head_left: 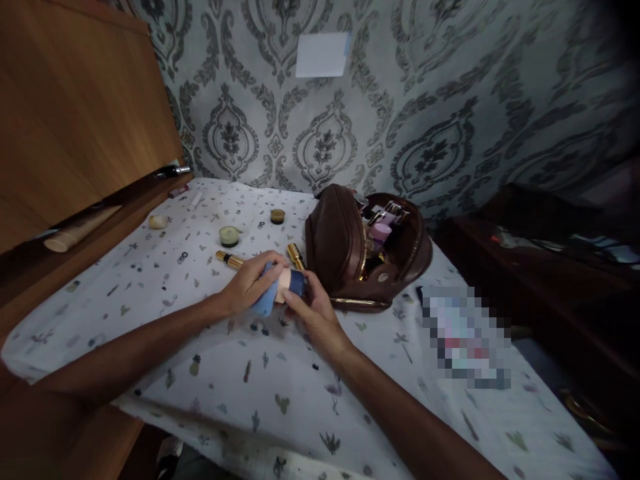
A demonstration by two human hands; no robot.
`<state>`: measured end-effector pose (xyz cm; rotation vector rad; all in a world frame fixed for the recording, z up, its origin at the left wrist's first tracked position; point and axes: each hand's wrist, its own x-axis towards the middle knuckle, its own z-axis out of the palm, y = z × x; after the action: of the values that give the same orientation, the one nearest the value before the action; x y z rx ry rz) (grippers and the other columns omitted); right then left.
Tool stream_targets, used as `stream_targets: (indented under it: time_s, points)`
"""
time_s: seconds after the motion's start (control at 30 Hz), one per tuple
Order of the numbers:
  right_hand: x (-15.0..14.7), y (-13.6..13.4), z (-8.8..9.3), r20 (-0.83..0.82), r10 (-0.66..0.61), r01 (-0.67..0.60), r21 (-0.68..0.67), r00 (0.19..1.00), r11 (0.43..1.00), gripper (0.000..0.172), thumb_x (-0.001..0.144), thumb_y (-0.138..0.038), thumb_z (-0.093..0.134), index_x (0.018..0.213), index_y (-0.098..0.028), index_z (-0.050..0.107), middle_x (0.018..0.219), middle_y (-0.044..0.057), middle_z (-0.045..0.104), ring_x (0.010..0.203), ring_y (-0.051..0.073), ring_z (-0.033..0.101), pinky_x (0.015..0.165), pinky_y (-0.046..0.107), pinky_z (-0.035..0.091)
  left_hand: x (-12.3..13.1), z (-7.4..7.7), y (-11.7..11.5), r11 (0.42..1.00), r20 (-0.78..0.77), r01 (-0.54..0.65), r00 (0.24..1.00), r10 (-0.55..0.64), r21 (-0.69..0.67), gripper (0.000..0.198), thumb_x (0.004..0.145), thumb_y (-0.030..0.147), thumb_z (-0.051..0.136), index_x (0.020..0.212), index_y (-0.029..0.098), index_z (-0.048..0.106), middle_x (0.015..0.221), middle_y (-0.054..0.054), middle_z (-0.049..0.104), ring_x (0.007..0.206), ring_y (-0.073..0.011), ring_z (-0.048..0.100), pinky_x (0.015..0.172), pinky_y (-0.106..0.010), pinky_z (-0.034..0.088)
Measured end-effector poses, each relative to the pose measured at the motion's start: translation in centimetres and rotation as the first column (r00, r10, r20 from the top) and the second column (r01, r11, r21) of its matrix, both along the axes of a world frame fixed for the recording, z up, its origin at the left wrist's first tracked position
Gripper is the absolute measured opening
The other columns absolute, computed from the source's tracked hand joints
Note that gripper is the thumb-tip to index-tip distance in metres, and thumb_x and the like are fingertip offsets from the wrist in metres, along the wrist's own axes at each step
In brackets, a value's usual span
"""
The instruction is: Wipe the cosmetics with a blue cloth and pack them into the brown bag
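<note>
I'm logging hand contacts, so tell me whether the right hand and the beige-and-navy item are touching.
Touching. The head view shows the right hand holding the beige-and-navy item, its thumb lying against the beige part.

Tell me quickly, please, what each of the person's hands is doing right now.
Left hand: closed, holding a blue cloth against a small container.
Right hand: closed around the small container.

The head camera faces forward, down at hands (pixel 254 280).
</note>
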<state>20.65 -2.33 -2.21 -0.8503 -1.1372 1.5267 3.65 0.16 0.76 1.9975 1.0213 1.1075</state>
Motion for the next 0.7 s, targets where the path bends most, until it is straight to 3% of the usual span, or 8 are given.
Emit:
stream_targets:
  time_s: [0.13, 0.3, 0.5, 0.7]
  points:
    - [0.0, -0.1, 0.0, 0.068, -0.008, 0.004, 0.069, 0.998, 0.998, 0.056, 0.065, -0.034, 0.089, 0.111, -0.025, 0.057, 0.106, 0.001, 0.061, 0.083, 0.014, 0.061, 0.068, 0.024, 0.053, -0.1, 0.5, 0.4, 0.991, 0.067, -0.039, 0.997, 0.049, -0.131, 0.047, 0.098, 0.057, 0.041, 0.079, 0.018, 0.059, 0.076, -0.002, 0.058, 0.073, -0.0171, 0.054, 0.07, -0.029, 0.043]
    - [-0.1, -0.2, 0.0, 0.06, -0.011, 0.004, 0.111, 0.998, 0.994, 0.073, 0.061, -0.028, 0.091, 0.123, -0.028, 0.054, 0.127, 0.005, 0.055, 0.096, 0.018, 0.063, 0.086, 0.032, 0.054, -0.1, 0.7, 0.8, 0.955, 0.109, -0.046, 0.991, 0.082, -0.294, 0.05, 0.094, 0.063, 0.044, 0.081, 0.018, 0.06, 0.076, -0.002, 0.058, 0.073, -0.0179, 0.054, 0.069, -0.029, 0.044]
    - [0.0, -0.2, -0.4, 0.191, -0.096, 0.062, 0.179, 0.977, 0.982, 0.066, 0.064, -0.033, 0.087, 0.119, -0.026, 0.053, 0.119, 0.005, 0.058, 0.089, 0.017, 0.064, 0.079, 0.031, 0.055, 0.2, 0.4, 0.2, 0.986, -0.03, 0.001, 1.0, -0.006, -0.167, 0.043, 0.098, 0.057, 0.042, 0.089, 0.018, 0.059, 0.08, 0.0, 0.059, 0.077, -0.0175, 0.056, 0.072, -0.029, 0.044]
    - [0.4, 0.3, -0.6, 0.325, -0.154, 0.072, 0.252, 0.933, 0.965, 0.061, 0.063, -0.04, 0.085, 0.111, -0.025, 0.051, 0.104, 0.002, 0.065, 0.081, 0.016, 0.065, 0.073, 0.031, 0.055, 0.3, 0.0, -0.2, 0.999, -0.045, 0.026, 0.999, -0.028, -0.041, 0.033, 0.095, 0.049, 0.047, 0.099, 0.019, 0.06, 0.089, -0.002, 0.065, 0.082, -0.0182, 0.06, 0.078, -0.03, 0.048]
